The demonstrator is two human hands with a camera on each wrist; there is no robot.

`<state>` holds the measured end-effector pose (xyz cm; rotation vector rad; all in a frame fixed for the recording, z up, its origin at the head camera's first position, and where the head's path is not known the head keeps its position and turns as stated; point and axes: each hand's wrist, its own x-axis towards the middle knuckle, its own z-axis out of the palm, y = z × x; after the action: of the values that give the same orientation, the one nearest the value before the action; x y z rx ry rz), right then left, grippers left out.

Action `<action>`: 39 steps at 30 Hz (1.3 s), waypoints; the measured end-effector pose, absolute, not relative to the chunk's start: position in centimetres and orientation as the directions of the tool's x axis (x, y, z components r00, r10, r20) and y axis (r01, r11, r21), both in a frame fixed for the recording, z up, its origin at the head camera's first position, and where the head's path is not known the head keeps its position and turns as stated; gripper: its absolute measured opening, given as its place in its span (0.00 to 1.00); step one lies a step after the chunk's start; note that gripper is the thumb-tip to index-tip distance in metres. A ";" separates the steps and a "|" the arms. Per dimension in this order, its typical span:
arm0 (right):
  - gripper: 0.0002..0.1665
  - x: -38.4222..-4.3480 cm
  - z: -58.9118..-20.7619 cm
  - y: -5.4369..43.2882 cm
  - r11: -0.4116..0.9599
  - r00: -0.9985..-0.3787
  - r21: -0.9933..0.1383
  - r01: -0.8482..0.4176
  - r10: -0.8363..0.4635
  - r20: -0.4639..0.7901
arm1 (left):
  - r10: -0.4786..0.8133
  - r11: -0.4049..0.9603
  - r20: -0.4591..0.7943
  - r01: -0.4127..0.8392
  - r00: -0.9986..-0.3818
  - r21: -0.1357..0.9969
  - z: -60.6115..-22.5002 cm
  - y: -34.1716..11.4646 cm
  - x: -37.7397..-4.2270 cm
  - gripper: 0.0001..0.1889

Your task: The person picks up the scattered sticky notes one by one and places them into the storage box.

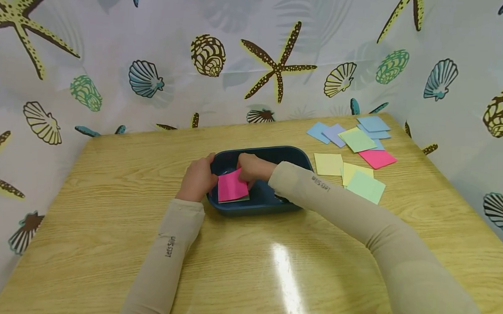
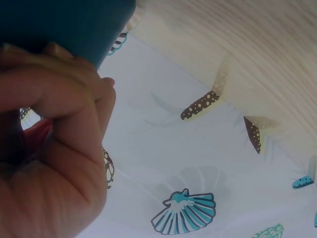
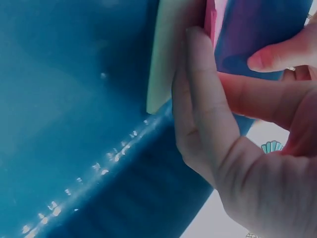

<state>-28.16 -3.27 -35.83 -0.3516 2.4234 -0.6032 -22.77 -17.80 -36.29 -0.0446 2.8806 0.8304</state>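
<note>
A dark blue oblong bin point(image 1: 258, 210) stands on the table. My left hand point(image 1: 197, 179) grips its left end, fingers curled at the rim in the left wrist view. Inside the bin, my right hand point(image 1: 254, 168) pinches a pink sticky note point(image 1: 230, 187) by its right side. A pale green sticky note point(image 3: 166, 59) stands behind the fingers in the right wrist view, and its edge shows below the pink one in the head view. Close to the pink note is my left thumb. How many sheets are under it, I cannot tell.
To the right of the bin lie loose sticky notes: a yellow one point(image 1: 328, 164), a mint one point(image 1: 366, 188), a pink one point(image 1: 378, 159) and several blue ones point(image 1: 374, 124). A curtain point(image 1: 176, 43) printed with shells and starfish hangs behind the wooden table point(image 1: 130, 180).
</note>
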 end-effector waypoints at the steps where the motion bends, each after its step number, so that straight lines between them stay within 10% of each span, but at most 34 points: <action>1: 0.24 -28.2 -35.9 -3.3 0.867 -0.777 -0.484 -0.116 -0.384 -0.500 | 0.009 0.847 -0.146 -0.070 -0.989 0.528 -36.3 -17.8 -22.8 0.36; 25: 0.29 -27.6 -36.4 -3.6 0.896 -0.764 -0.405 -0.179 -0.386 -0.516 | 0.022 0.856 -0.143 -0.056 -0.989 0.515 -36.1 -17.8 -22.7 0.36; 39: 0.12 -27.9 -36.6 -3.4 0.900 -0.759 -0.319 -0.296 -0.425 -0.494 | 0.003 0.856 -0.160 -0.081 -0.987 0.511 -36.3 -17.7 -22.9 0.36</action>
<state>-27.86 -3.42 -36.65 -0.5167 2.4856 -0.2977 -22.86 -17.74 -36.30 -0.0610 2.8756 0.8021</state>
